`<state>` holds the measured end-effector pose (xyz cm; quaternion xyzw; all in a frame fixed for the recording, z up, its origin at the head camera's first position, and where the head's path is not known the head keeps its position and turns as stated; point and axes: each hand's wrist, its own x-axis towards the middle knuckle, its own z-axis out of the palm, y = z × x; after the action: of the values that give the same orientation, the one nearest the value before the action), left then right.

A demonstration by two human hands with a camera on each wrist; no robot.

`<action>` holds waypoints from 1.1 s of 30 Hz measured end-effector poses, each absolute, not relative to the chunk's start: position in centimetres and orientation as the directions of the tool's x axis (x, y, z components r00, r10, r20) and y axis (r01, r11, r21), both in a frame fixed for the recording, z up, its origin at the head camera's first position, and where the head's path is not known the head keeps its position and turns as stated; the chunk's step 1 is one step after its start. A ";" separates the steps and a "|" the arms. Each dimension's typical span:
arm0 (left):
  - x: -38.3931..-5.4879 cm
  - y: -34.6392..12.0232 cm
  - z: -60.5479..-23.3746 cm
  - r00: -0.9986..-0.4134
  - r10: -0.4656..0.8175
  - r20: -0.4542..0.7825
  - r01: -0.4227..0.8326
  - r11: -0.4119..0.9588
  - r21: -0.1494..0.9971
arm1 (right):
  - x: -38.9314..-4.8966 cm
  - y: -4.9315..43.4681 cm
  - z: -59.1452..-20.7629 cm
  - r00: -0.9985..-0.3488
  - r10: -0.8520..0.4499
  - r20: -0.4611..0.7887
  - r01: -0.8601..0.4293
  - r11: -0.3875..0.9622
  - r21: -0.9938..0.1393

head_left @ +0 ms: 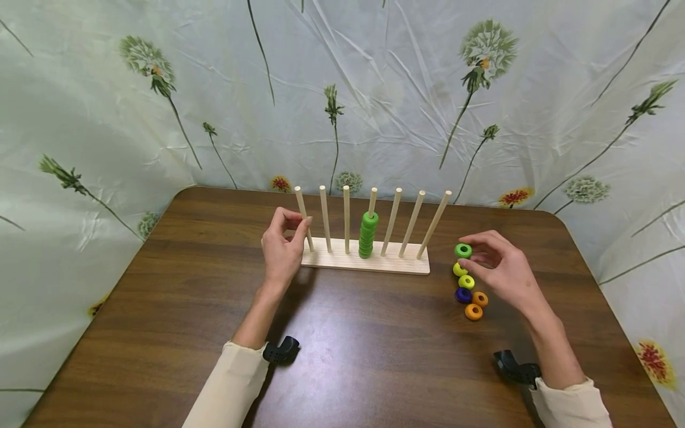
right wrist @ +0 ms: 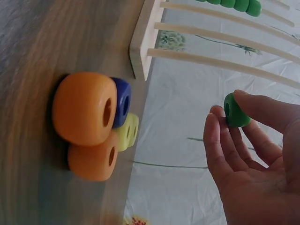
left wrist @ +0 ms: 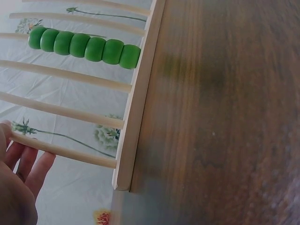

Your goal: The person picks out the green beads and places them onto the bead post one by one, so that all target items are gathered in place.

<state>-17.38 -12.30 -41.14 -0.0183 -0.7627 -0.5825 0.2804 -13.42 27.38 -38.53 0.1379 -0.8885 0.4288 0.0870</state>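
Note:
A wooden peg stand (head_left: 396,265) holds a row of upright pegs. Several green beads (head_left: 367,236) are stacked on its middle peg. My left hand (head_left: 282,249) holds the leftmost peg (left wrist: 79,157) near its upper part, thumb on one side and fingers on the other. Off the stand's right end, my right hand (head_left: 505,270) pinches one green bead (right wrist: 239,115) between thumb and fingertips. The bead is raised above the table, and its hole shows. The other pegs, such as the rightmost peg (head_left: 434,223), carry no beads.
Below my right hand, two yellow-green beads (head_left: 467,287), a dark blue bead (head_left: 461,299) and two orange beads (right wrist: 79,110) lie grouped on the brown wooden table (head_left: 342,339). A flower-patterned cloth (head_left: 225,71) hangs behind the table.

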 end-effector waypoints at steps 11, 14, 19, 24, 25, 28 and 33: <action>-17.4 -12.4 -41.2 -0.842 -0.300 0.447 0.351 0.324 0.878 | -13.4 26.4 -38.1 -0.927 -0.188 0.325 -0.372 0.579 -0.725; -17.4 -12.4 -41.2 -0.842 -0.301 0.448 0.351 0.325 0.878 | -13.5 26.1 -38.0 -0.920 -0.191 0.342 -0.389 0.559 -0.732; -17.4 -12.4 -41.2 -0.844 -0.297 0.447 0.348 0.330 0.878 | -13.7 25.5 -37.9 -0.914 -0.190 0.359 -0.402 0.541 -0.739; -17.3 -12.3 -41.1 -0.846 -0.296 0.444 0.344 0.332 0.878 | -13.7 25.1 -38.0 -0.916 -0.194 0.350 -0.399 0.522 -0.754; -17.3 -12.3 -41.1 -0.846 -0.295 0.444 0.344 0.334 0.878 | -13.7 25.0 -38.0 -0.917 -0.196 0.348 -0.398 0.520 -0.756; -17.3 -12.3 -41.1 -0.846 -0.293 0.446 0.346 0.334 0.877 | -13.7 24.7 -38.0 -0.915 -0.201 0.348 -0.401 0.515 -0.758; -17.4 -12.3 -41.1 -0.842 -0.297 0.450 0.352 0.328 0.877 | -13.8 24.1 -37.8 -0.911 -0.200 0.361 -0.412 0.501 -0.761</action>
<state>-17.40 -12.31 -41.14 -0.0180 -0.7652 -0.5794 0.2801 -13.81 24.08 -37.78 0.1783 -0.8588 0.4668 0.1133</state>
